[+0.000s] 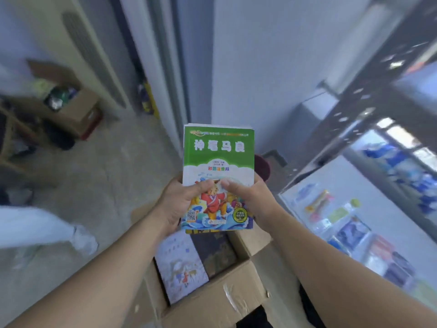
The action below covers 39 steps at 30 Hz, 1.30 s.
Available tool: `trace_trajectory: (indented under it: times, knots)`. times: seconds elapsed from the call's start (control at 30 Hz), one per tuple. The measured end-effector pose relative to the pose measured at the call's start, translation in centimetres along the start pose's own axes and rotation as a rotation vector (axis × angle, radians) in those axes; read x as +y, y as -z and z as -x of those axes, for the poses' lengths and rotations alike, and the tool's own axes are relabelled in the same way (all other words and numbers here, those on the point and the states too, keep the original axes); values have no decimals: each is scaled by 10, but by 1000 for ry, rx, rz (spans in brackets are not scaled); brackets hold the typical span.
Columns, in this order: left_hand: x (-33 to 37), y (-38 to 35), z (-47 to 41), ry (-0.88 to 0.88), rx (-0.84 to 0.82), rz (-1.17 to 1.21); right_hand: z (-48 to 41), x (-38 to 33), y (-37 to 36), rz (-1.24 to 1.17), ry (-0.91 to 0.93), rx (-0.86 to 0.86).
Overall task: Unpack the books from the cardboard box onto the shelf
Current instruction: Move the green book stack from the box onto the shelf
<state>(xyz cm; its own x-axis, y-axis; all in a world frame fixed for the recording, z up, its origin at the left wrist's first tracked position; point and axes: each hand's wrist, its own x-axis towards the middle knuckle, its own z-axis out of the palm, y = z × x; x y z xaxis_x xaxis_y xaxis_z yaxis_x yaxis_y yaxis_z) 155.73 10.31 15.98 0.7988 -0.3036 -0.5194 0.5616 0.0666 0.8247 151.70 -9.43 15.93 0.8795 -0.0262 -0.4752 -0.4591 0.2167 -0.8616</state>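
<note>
The left hand (179, 204) and right hand (250, 197) are both closed on the lower edges of a thin stack of books (218, 162) above the open box (227, 297), which looks light, glossy and slippery, so holding both sides seems safest.

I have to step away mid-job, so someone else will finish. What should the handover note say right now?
Left hand and right hand: both grip a small stack of books, green-covered book on top, held above the cardboard box.
Box: open on the floor, with at least two more books lying flat inside.
Shelf: to the right, already carrying some items, blurred.
Done: this stack lifted out.
Left: place it on the shelf, then empty the box.
</note>
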Motion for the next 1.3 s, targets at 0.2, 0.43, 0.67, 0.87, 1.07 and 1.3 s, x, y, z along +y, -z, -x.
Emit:
trace_trajectory:
  times: [0.2,0.43,0.67,0.87,1.07,1.3]
  knots:
    - [86,-116,40,-190,-305,-155,118,-94,57,-5,260,292]
    - [88,-269,115,-283,-639,-276,283,-109,145,-45,475,592]
    - [28,-406,210,-306,-853,-337,444,-70,224,-90,539,805]
    - [-43,-513,308,-331,-978,-400,580,-25,297,-118,542,925]
    - [-89,-601,371,-400,-1043,-493,681,-9,360,17,548,1000]
    - [-95,-698,390,-462,-1153,-499,733,-24,425,80,577,1125]
